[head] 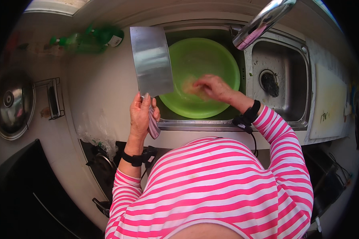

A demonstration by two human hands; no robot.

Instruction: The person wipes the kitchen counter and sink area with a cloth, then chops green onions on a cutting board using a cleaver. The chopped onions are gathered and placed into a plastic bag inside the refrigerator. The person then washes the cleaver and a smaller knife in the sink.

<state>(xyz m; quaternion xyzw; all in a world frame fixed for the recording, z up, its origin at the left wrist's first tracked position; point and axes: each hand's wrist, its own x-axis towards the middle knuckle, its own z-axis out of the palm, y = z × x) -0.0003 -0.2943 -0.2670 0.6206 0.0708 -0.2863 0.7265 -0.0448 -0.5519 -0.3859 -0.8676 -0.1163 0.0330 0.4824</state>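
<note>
My left hand (pixel 142 113) grips the handle of a broad metal cleaver (pixel 152 61). The blade stands away from me, with its right side over the left rim of a green plastic basin (pixel 224 59). That basin sits in the larger steel sink basin (pixel 167 124). Over the green basin is my right hand (pixel 213 87), its fingers bent and blurred by motion. A pale smear shows at its fingertips, and whether they hold anything is unclear.
A chrome faucet (pixel 261 24) overhangs the sink. To the right are a smaller steel sink (pixel 290 71) and a white cutting board (pixel 329 101). Green pump bottles (pixel 83 41), a clear plastic bag (pixel 97 131) and a metal pot lid (pixel 15 101) are on the left.
</note>
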